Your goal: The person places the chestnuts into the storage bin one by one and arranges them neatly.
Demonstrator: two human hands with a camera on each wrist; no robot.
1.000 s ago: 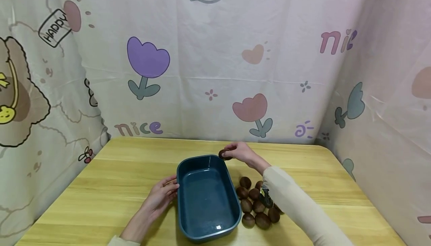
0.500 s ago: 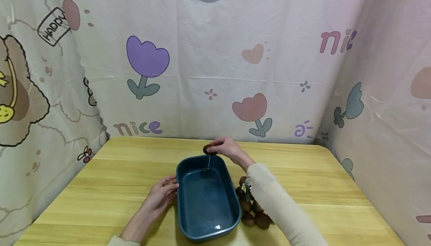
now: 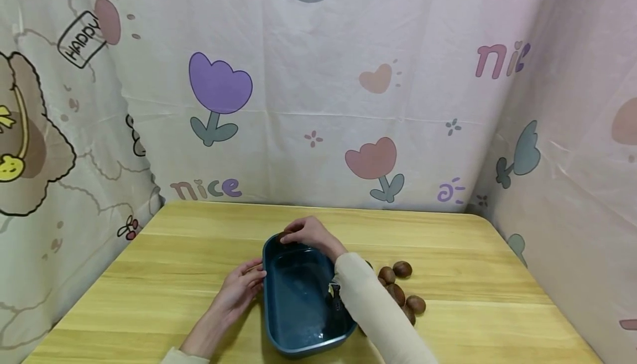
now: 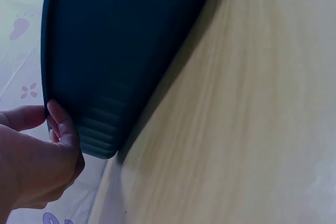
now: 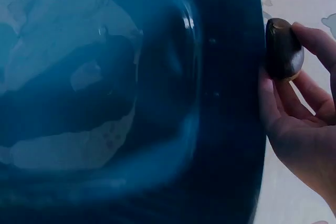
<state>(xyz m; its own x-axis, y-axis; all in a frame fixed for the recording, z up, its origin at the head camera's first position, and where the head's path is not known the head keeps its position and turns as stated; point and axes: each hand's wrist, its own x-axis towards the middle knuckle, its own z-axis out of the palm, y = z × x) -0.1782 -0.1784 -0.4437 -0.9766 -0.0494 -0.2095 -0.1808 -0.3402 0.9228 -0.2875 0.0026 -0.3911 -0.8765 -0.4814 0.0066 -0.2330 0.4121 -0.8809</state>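
Note:
A deep blue rectangular dish (image 3: 293, 303) with rounded corners stands on the table in front of me. Its glossy inside holds nothing that shows. At its far left corner my right hand (image 3: 308, 231) pinches a dark brown chestnut (image 5: 283, 51) between thumb and fingers, right at the rim. My left hand (image 3: 236, 292) touches the dish's left side with extended fingers. In the left wrist view, its fingertips (image 4: 59, 114) rest against the outer wall near the rim. Several more chestnuts (image 3: 402, 269) lie right of the dish, partly hidden behind my right sleeve.
The wooden table (image 3: 149, 297) ends at a back edge against a patterned cloth (image 3: 308, 76), which also hangs at both sides. A small dark device (image 3: 336, 295) sits on my right wrist, over the dish.
My right hand has carried the chestnut leftward along the far rim, from the right corner to the left one. The left hand and the dish have stayed put.

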